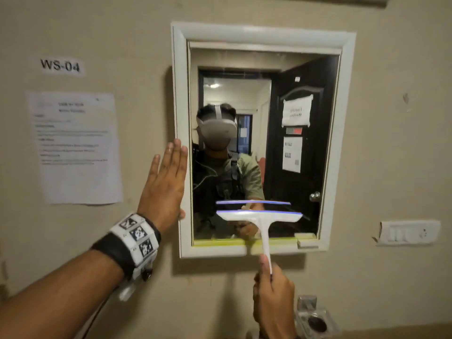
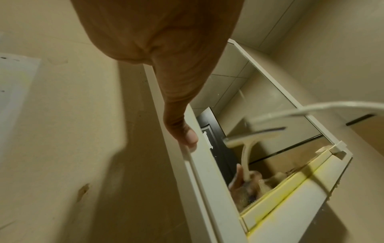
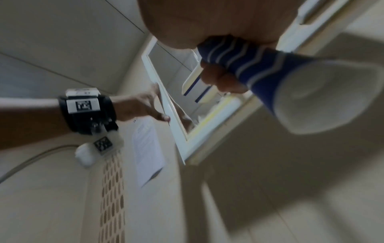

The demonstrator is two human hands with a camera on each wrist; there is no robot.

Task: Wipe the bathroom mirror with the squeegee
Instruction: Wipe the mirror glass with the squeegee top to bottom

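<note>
A white-framed mirror (image 1: 327, 133) hangs on the beige wall. The white squeegee (image 1: 259, 217), with a blue rubber edge, lies against the lower part of the glass, blade level. My right hand (image 1: 272, 297) grips its handle below the mirror's bottom frame; the right wrist view shows the fingers wrapped round the blue-striped grip (image 3: 245, 62). My left hand (image 1: 166, 182) lies flat with straight fingers on the wall and the mirror's left frame, thumb (image 2: 187, 134) on the frame edge. The squeegee (image 2: 249, 139) and its reflection show in the left wrist view.
A printed sheet (image 1: 78, 148) and a "WS-04" label (image 1: 60, 66) are stuck on the wall to the left. A switch plate (image 1: 408, 232) sits at the right. A clear holder (image 1: 315, 319) is fixed below the mirror, next to my right hand.
</note>
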